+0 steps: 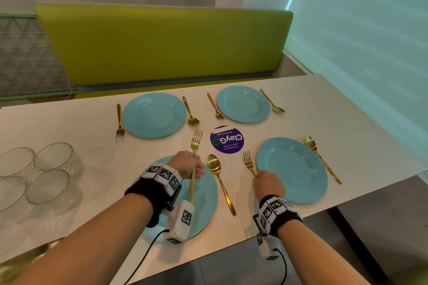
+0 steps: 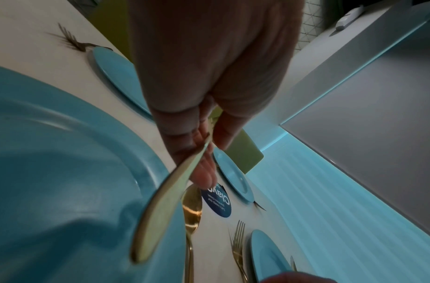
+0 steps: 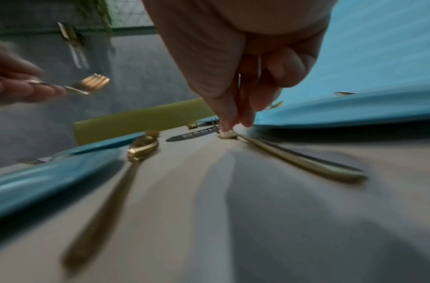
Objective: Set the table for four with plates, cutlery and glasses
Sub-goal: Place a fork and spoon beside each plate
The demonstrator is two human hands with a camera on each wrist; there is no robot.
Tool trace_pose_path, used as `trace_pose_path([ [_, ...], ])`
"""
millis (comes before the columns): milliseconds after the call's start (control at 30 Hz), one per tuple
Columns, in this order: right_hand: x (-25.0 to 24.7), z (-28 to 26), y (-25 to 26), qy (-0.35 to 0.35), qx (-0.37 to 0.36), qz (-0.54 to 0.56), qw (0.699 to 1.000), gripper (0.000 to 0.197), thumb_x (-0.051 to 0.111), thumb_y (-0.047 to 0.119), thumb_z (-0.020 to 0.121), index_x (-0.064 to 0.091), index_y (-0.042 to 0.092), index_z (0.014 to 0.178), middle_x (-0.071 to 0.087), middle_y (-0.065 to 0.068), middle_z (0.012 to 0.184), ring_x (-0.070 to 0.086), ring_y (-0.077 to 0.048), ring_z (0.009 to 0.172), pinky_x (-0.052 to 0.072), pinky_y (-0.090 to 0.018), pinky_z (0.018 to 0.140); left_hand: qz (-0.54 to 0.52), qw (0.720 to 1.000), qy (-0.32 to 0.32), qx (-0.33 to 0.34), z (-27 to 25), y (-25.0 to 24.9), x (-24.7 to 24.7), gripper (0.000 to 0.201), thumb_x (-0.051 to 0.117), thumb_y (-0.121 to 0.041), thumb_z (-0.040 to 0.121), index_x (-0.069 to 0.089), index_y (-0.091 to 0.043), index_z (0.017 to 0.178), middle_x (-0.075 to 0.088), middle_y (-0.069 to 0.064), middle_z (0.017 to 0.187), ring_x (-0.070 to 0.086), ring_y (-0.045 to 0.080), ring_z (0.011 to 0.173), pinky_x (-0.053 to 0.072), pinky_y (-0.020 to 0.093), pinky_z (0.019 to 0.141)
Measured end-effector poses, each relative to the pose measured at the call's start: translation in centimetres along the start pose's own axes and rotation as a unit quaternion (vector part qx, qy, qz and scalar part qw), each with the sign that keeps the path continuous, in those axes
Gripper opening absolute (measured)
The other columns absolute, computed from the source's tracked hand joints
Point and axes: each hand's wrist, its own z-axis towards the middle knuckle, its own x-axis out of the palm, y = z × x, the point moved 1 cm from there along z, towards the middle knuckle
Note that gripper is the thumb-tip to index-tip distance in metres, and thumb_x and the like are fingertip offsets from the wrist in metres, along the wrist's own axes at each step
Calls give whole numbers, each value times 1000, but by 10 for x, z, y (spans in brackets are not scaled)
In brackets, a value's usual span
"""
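Four blue plates lie on the white table. My left hand (image 1: 187, 164) grips a gold fork (image 1: 196, 140) by its handle (image 2: 165, 206) and holds it in the air over the near-left plate (image 1: 206, 206), tines pointing away. My right hand (image 1: 268, 186) pinches the neck of a second gold fork (image 1: 248, 162) that lies flat on the table (image 3: 294, 159), just left of the near-right plate (image 1: 294, 169). A gold spoon (image 1: 217, 178) lies between the two near plates. Each far plate (image 1: 154, 114) (image 1: 243, 104) has a fork and a spoon beside it.
Several clear glasses (image 1: 46, 173) stand grouped at the table's left end. A round purple sticker (image 1: 227, 139) marks the table's middle. Another spoon (image 1: 322, 159) lies right of the near-right plate. A green bench back (image 1: 162, 44) runs behind the table.
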Motion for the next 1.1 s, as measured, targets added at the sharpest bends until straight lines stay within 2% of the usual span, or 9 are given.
trace_pose_path([
  [300,-14,-68,85,46,-163,231,958,26,60,35,89,74,16,101,73,-1,98,65,-19,90,51,-30,85,-89,996,-8,16,-23,21,-22,16,39,-14,99,52,-8,92,51,9,90,54,19,72,52,35,66],
  [367,-8,-86,105,77,-163,279,943,27,60,34,90,73,13,100,70,-2,88,63,-15,69,55,-25,73,-94,995,7,15,-31,28,-31,19,39,-14,99,53,-12,85,49,9,88,54,19,72,52,34,63],
  [467,5,-113,132,88,-146,328,929,23,59,26,91,73,9,98,66,-3,79,51,-6,48,42,-8,44,-91,995,22,24,-45,39,-51,18,39,-12,98,53,-11,87,49,10,83,54,19,67,51,33,57],
  [600,26,-152,164,93,-117,367,918,16,61,22,90,73,12,94,65,-2,79,51,-5,49,38,-10,42,-93,995,30,31,-63,63,-87,14,40,-10,98,52,-7,92,52,10,79,52,20,66,50,35,62],
  [667,37,-171,178,97,-113,373,916,14,62,21,89,73,13,90,68,-7,81,52,-6,53,44,-14,47,-94,995,34,28,-73,77,-107,16,40,-10,99,53,-8,91,53,10,79,53,19,67,50,36,64],
  [733,49,-187,190,101,-112,368,917,15,62,21,87,70,23,74,70,-8,85,57,-11,64,55,-29,67,-83,996,38,24,-82,91,-127,17,40,-10,98,54,-9,89,54,10,81,54,19,68,48,33,62],
  [833,70,-204,204,110,-93,324,935,28,63,24,86,60,30,59,72,-5,88,59,-14,79,52,-37,90,-47,999,25,9,-92,107,-157,16,42,-16,98,52,-12,85,50,9,95,54,23,85,44,31,70],
  [933,88,-212,212,125,-63,270,953,17,62,27,87,70,16,78,67,-5,85,56,-14,81,49,-31,91,-21,1000,-3,-3,-96,118,-192,20,44,-15,98,49,-10,80,46,8,87,48,24,87,39,30,78],
  [1100,109,-216,229,144,-45,196,969,27,55,21,91,72,7,105,70,-8,110,63,-23,106,47,-29,95,-2,999,-35,-27,-98,132,-239,33,38,1,95,42,-13,66,39,3,67,39,14,57,33,22,54],
])
